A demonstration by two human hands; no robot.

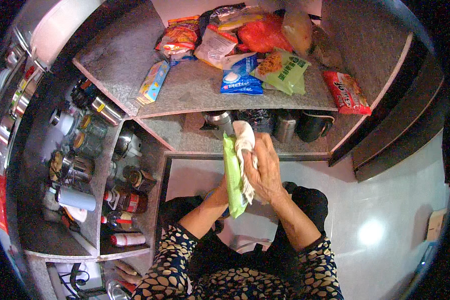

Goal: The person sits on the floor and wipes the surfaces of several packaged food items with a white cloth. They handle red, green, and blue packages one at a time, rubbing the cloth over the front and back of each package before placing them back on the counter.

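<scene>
A light-green packet [233, 183] is held upright in front of me, edge towards my view. My left hand [222, 190] grips it from the far left side, its fingers hidden behind the packet. In my right hand [266, 168] is a bunched off-white cloth [243, 137], pressed against the packet's right face. Beyond my hands, on the cabinet's upper shelf [195, 101], lie a blue-and-white packet [243, 77], another green food packet [283, 71] and a red food packet [347, 92].
More food bags, one a red plastic bag [264, 35], crowd the shelf's back near a small blue-and-yellow box [153, 82]. Below stand a steel flask [217, 119] and a black container [313, 125]. Side shelves at left hold glass jars [90, 133] and sauce bottles [129, 202].
</scene>
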